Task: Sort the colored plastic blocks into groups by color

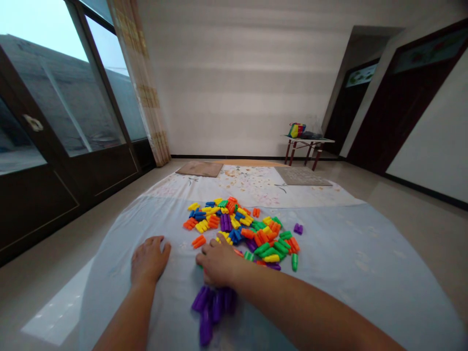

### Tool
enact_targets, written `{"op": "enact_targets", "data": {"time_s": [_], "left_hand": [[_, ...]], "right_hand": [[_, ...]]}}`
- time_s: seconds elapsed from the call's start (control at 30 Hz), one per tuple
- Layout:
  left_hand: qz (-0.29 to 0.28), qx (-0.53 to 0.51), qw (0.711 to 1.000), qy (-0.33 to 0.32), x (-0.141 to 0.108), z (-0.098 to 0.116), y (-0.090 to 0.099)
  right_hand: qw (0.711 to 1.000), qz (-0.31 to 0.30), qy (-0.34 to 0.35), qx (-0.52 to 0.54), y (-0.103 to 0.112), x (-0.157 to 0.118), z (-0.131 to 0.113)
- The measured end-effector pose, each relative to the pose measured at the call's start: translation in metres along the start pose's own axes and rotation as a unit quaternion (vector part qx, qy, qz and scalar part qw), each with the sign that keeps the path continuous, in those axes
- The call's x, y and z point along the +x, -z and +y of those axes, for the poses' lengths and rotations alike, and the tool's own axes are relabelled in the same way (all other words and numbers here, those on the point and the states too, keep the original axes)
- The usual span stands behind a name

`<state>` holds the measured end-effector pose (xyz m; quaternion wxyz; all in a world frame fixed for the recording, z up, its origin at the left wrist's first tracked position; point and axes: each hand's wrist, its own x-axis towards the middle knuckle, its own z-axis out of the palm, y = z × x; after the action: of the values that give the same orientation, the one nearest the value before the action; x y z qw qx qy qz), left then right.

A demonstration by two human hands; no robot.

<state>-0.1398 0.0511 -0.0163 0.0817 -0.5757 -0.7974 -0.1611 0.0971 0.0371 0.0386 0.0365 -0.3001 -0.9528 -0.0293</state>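
My left hand [149,261] rests on the blue part of the tablecloth, left of the toy pieces, with nothing in it and the thumb apart from the fingers. My right hand [219,261] is curled palm-down at the near edge of a heap of coloured plastic building pieces [261,237]. A bit of green shows under its fingers, but what they close on is mostly hidden. Just below that hand lies a separate group of purple pieces [205,324]. An orange piece [199,242] sits between my hands, and a lone purple piece [298,228] lies right of the heap.
The round table is covered by a pale blue cloth [365,253]. Toward the far edge lie a brown mat [200,169] and a grey patterned mat [303,176]. A small table [310,141] with a colourful bag [296,129] stands by the back wall.
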Motion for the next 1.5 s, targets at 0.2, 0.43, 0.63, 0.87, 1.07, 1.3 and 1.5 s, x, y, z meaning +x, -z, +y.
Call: {"op": "enact_targets", "data": {"time_s": [0.2, 0.43, 0.63, 0.87, 1.07, 1.3, 1.5], "left_hand": [[-0.012, 0.004, 1.000, 0.011, 0.000, 0.002, 0.001], [-0.018, 0.015, 1.000, 0.014, 0.001, 0.002, 0.000], [-0.033, 0.023, 0.999, 0.015, 0.002, 0.002, 0.003], [-0.051, 0.022, 0.998, 0.015, -0.002, 0.004, 0.007], [-0.109, 0.026, 0.993, 0.034, 0.026, 0.005, 0.017], [-0.167, -0.079, 0.981, 0.060, 0.128, 0.081, -0.009], [-0.185, -0.092, 0.969, 0.138, 0.165, 0.137, -0.036]], "right_hand": [[0.988, -0.001, -0.151, -0.027, 0.021, -0.042, 0.040], [0.991, 0.051, 0.093, 0.079, 0.004, -0.057, -0.035], [0.997, 0.031, 0.026, 0.069, -0.001, -0.074, -0.001], [0.945, 0.271, -0.138, 0.123, 0.005, -0.130, 0.082], [0.892, 0.334, -0.300, 0.042, -0.051, -0.152, 0.137], [0.892, 0.310, -0.319, 0.085, -0.069, -0.146, 0.142], [0.890, 0.308, -0.319, 0.108, -0.074, -0.145, 0.147]]}}
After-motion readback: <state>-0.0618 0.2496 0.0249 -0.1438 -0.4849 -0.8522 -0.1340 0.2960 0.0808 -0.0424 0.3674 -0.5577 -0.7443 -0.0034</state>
